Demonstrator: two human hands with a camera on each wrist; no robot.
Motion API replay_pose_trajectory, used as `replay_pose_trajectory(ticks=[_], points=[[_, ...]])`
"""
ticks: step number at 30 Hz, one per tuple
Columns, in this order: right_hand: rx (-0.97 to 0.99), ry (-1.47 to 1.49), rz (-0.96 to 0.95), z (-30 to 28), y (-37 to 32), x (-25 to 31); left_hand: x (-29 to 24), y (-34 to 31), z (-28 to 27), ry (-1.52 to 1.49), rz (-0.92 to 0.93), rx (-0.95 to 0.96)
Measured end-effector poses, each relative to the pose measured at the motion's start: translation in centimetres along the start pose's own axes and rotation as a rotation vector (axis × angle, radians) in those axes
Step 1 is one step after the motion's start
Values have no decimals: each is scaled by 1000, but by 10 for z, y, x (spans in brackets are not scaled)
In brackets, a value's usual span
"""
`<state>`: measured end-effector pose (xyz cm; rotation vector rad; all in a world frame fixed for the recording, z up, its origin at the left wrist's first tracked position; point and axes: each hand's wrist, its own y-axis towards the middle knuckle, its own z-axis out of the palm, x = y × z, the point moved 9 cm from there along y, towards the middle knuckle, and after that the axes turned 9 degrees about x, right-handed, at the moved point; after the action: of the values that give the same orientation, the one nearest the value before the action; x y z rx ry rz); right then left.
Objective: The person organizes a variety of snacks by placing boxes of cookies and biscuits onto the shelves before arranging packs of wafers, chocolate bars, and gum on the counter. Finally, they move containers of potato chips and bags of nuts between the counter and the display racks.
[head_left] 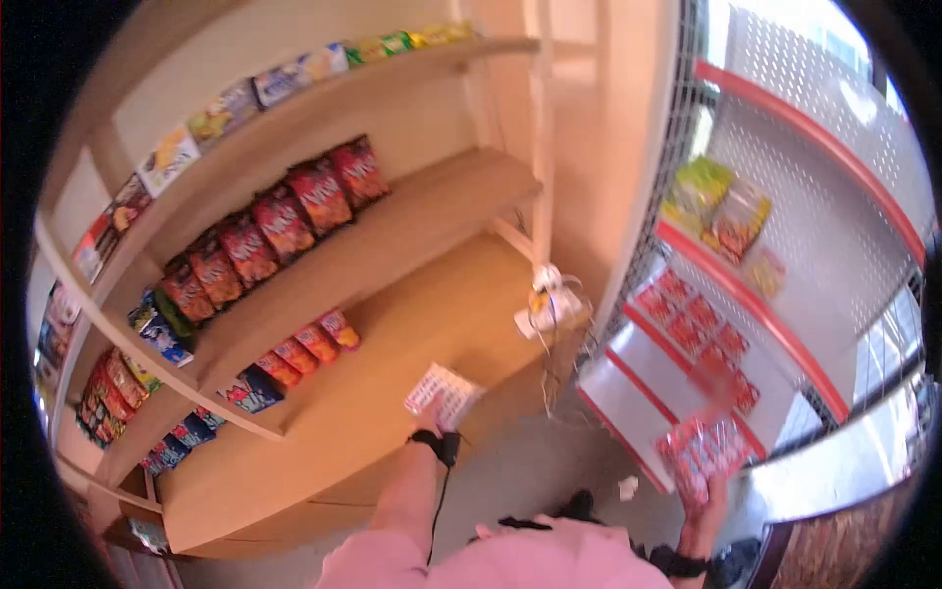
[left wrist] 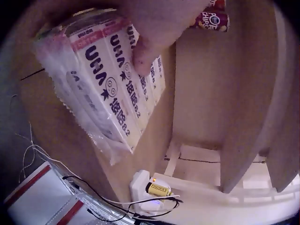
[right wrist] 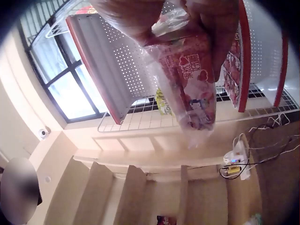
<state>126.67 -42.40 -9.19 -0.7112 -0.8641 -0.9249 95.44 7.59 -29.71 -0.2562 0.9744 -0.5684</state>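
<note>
Two packs are in my grip. My left hand (head_left: 428,424) pinches a white UHA pack (head_left: 444,395), thumb curled over its front, above the lowest wooden shelf (head_left: 343,422). My right hand (head_left: 708,503) clutches a red heart-printed pack (head_left: 699,454), fingers wrapped round its top, beside the red-edged metal rack (head_left: 785,348).

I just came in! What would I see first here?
Probably the row of red snack bags on the middle board of the wooden shelf at the left. Next, the two packs held up: the left hand grips a white pack over the lower board, and the right hand holds a red pack before the white metal rack.
</note>
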Motion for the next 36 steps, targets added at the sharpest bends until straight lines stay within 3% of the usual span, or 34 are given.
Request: replay_pose_trajectory(ticks=[1,4,5,7,8,10,11,12,14,16,20,22,24,26,31,36], points=[[-15,2,-4,-2,-5,0,8,14,-14,-66,23,21],[-50,24,-35,-18,-7,-12,5,0,-28,126,2,-240],[-89,43,-52,-27,-8,-15,18,12,-34,117,5,-240],[-46,36,-34,-16,-19,-9,59,45,-89,-15,119,-441],[-8,35,-13,-9,-24,-7,48,11,-80,-13,112,-450],[-48,18,4,-10,-27,-7,45,-46,-43,-37,-243,-254],[-93,5,18,-12,-30,-9,46,-31,-54,-49,-98,-187],[-98,5,21,-10,-30,-10,42,-40,-55,-44,-102,-189],[-60,-7,26,-4,-28,-12,16,-64,-21,-258,36,152],[-28,12,18,3,-27,-16,19,-67,-39,-310,-60,140],[24,-65,56,12,-26,-22,7,-90,-48,-285,27,178],[-6,-72,52,14,-23,-27,18,-102,-70,-270,-47,46],[-66,-77,42,10,-30,-24,20,-117,-71,-303,34,160],[10,-32,95,28,-27,-26,14,-159,-57,-240,-39,146],[-17,-74,71,40,-25,-23,21,-194,-88,-148,-107,286],[217,-297,85,87,-15,-30,-4,-208,-59,44,-45,461]])
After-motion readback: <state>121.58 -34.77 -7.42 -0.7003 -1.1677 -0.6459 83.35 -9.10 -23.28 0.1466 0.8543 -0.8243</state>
